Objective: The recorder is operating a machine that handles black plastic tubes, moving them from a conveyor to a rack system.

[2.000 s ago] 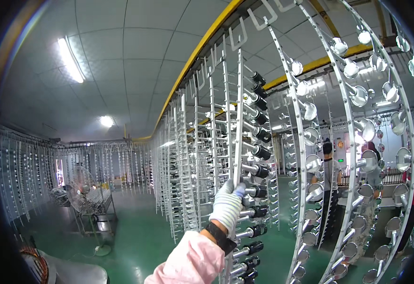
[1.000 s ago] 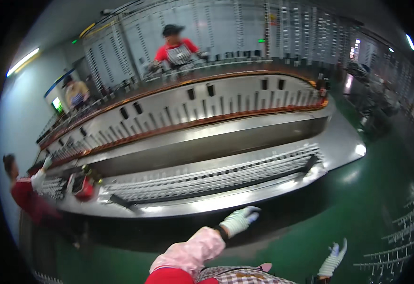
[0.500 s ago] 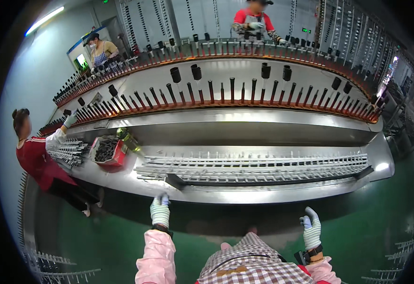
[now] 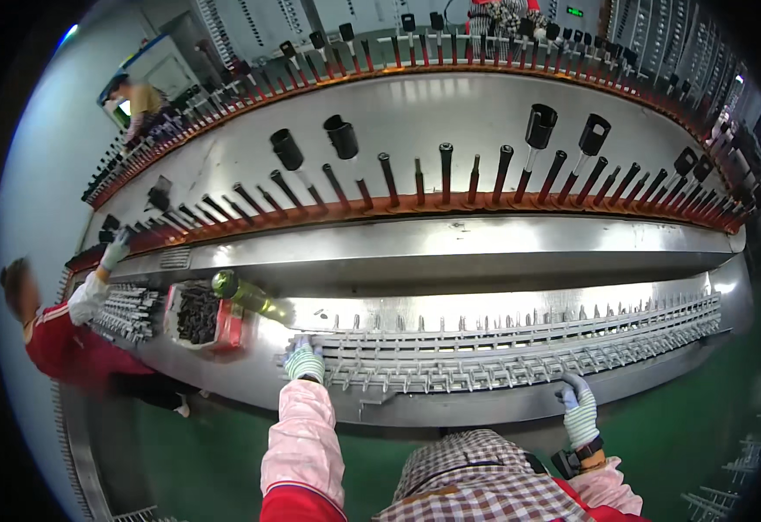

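Note:
A long metal rack with rows of small hooks lies flat on the steel bench in front of me. My left hand, in a white knit glove, grips the rack's left end. My right hand, also gloved, holds the rack's near edge toward the right. Both arms come up from the lower edge, the left one in a pink sleeve.
A red box of dark small parts and a green bottle sit left of the rack. A person in red works at the bench's left end. Behind runs a conveyor of upright black pegs, some capped, with other workers beyond.
My view swung from hanging racks down to the bench. Both hands, empty in the air half a second ago, have reached forward and taken hold of the flat rack.

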A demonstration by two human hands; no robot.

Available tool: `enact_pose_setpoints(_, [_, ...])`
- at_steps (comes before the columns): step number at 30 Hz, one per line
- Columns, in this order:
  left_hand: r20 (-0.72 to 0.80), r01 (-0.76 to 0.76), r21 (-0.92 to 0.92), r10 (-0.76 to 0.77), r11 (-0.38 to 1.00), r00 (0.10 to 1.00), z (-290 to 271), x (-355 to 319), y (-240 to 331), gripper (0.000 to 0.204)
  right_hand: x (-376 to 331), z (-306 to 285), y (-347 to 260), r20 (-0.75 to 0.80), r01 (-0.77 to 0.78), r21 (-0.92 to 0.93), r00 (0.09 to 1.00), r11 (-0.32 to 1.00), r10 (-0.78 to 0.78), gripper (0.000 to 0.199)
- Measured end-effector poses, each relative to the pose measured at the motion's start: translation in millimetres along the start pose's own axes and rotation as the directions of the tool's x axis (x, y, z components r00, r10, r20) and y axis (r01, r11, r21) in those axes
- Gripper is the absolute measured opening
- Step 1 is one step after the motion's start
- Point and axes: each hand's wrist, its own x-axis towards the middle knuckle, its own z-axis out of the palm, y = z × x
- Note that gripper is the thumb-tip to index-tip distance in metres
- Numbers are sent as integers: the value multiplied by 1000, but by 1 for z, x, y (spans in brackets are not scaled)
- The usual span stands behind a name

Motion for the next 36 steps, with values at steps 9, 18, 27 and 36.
enact_pose_setpoints(9, [268, -66, -92, 88, 994, 959, -1, 64, 9, 33, 57, 52, -14, 79, 93, -250, 994, 964, -76, 23])
enact_pose_setpoints(18, [267, -419, -222, 468, 880, 842, -8, 133, -55, 29, 5, 166, -49, -83, -12, -179, 997, 984, -3, 24])
enact_pose_setpoints(27, [-471, -743, -460, 576, 486, 668, -240, 146, -12, 21, 85, 194, -114, -211, 25, 921, 872, 389, 441, 50])
enact_pose_setpoints(36, [-111, -651, -569, 736, 504, 667, -219, 14, 3, 28, 95, 66, -73, -350, 183, 914, 807, 362, 475, 51])
